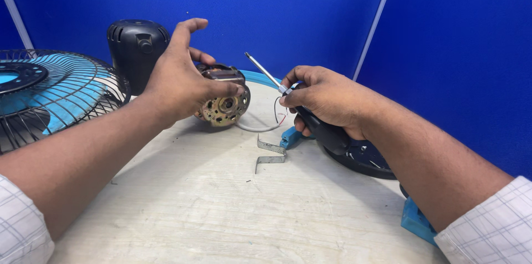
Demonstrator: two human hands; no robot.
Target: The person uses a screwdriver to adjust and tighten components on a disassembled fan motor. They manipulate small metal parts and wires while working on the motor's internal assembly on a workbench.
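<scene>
The pale round worktop fills the lower view, its far edge curving against the blue partition walls; the near middle of it is bare, giving free room toward six o'clock. At nine o'clock lies a wire fan guard over blue blades, with a black motor housing just behind the left hand. The left hand is half open, fingers spread and raised, its thumb resting on the fan motor (a brass-coloured end plate faces the camera), which sits on the worktop near centre. The right hand is closed around the black handle of a screwdriver; its long axis runs from four o'clock up to ten o'clock, tip pointing up-left above the motor. A bent metal bracket lies just below, at six o'clock from the motor, apart from both hands.
</scene>
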